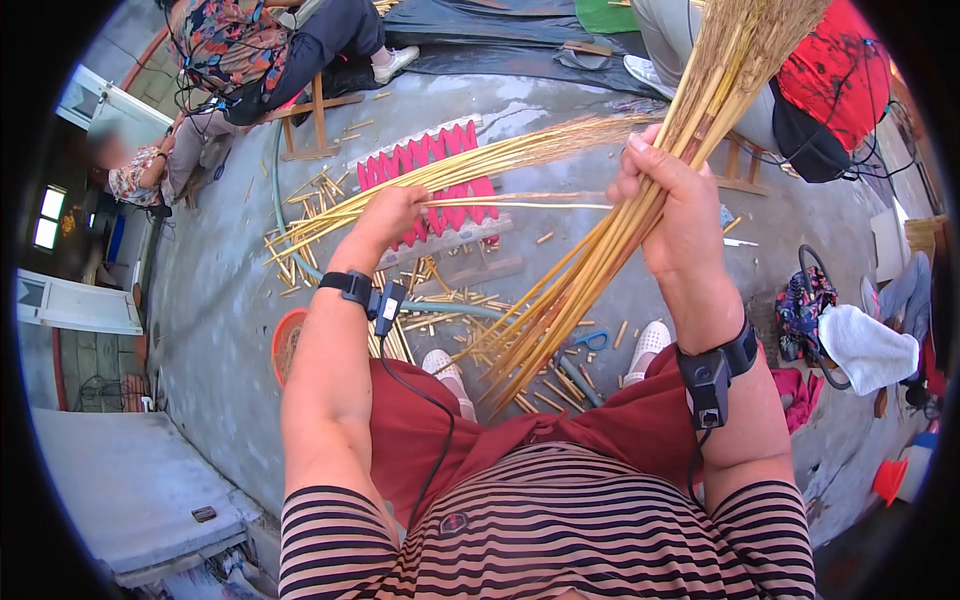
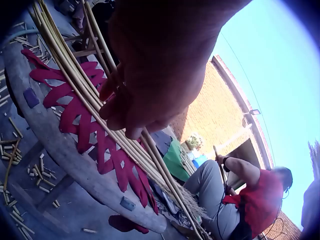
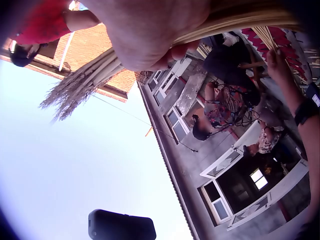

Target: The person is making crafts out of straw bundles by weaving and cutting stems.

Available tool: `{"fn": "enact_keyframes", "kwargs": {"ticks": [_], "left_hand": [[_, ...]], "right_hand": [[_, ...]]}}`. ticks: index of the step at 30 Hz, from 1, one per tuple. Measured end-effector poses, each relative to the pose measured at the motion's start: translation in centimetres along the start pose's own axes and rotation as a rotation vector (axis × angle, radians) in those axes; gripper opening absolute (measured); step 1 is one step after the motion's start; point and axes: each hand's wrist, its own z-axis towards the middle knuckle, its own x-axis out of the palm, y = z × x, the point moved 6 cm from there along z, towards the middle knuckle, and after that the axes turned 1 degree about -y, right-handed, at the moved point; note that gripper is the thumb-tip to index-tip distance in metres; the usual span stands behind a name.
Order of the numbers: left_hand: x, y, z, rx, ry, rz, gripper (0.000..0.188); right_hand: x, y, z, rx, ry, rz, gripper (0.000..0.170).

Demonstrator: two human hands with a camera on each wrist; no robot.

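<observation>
My right hand (image 1: 682,205) grips a thick bundle of broom stalks (image 1: 590,270) around its middle. The bushy heads fan out at the upper right, and the cut ends slant down toward my lap. In the right wrist view the bundle's feathery heads (image 3: 75,87) stick out past the fist. With its fingers my left hand (image 1: 395,212) pinches a couple of thin stalks (image 1: 530,197), which run across toward the right hand. Beneath that hand, a loose row of broom stalks (image 1: 450,165) lies over a low bench wrapped in crisscrossed pink cloth strips (image 2: 82,125).
Cut stalk pieces (image 1: 465,300) litter the concrete floor, with blue-handled scissors (image 1: 592,340) by my feet. An orange basin (image 1: 288,340) stands at the left. Seated people (image 1: 240,50) work across from me, one in a red top (image 2: 262,205). A bag (image 1: 800,305) sits at the right.
</observation>
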Motion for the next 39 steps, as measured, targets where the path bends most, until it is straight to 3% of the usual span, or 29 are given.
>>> {"fn": "enact_keyframes", "kwargs": {"ticks": [3, 6, 10, 14, 20, 24, 27, 28, 32, 39], "left_hand": [[-0.9, 1.0, -0.6, -0.093, -0.043, -0.573, 0.009], [-2.0, 0.1, -1.5, -0.157, -0.058, -0.899, 0.009], [-2.2, -3.5, -2.5, -0.089, -0.045, -1.184, 0.011], [-1.6, -8.6, -3.9, -0.034, 0.069, -1.247, 0.010], [1.5, -14.0, -5.6, 0.033, 0.258, -1.316, 0.009], [2.9, -15.5, -6.4, 0.029, 0.340, -1.307, 0.011], [2.8, -15.8, -6.6, -0.057, 0.318, -1.307, 0.015], [3.2, -15.1, -6.1, 0.005, 0.260, -1.247, 0.019], [1.3, -15.1, -6.0, -0.028, -0.002, -1.453, 0.023], [1.4, -16.8, -5.7, 0.147, 0.026, -1.189, 0.028]], "right_hand": [[-0.9, 0.9, -0.2, 0.004, -0.036, 0.001, 0.010], [-0.9, 1.6, 0.1, -0.019, -0.053, -0.009, 0.010], [-1.9, 0.3, 0.5, 0.048, -0.074, -0.007, 0.014], [-1.4, -0.8, 1.0, 0.082, -0.082, 0.042, 0.014], [-0.8, -1.5, 1.8, -0.010, -0.148, 0.189, 0.012], [-0.7, -1.5, 2.2, -0.075, -0.150, 0.124, 0.012], [-0.4, -1.0, 2.4, -0.113, -0.119, 0.058, 0.013], [-0.7, -1.3, 2.7, -0.103, -0.054, -0.017, 0.016], [0.1, -1.3, 2.2, -0.005, -0.049, -0.024, 0.018], [2.2, -4.9, 1.2, 0.211, 0.113, 0.035, 0.026]]}}
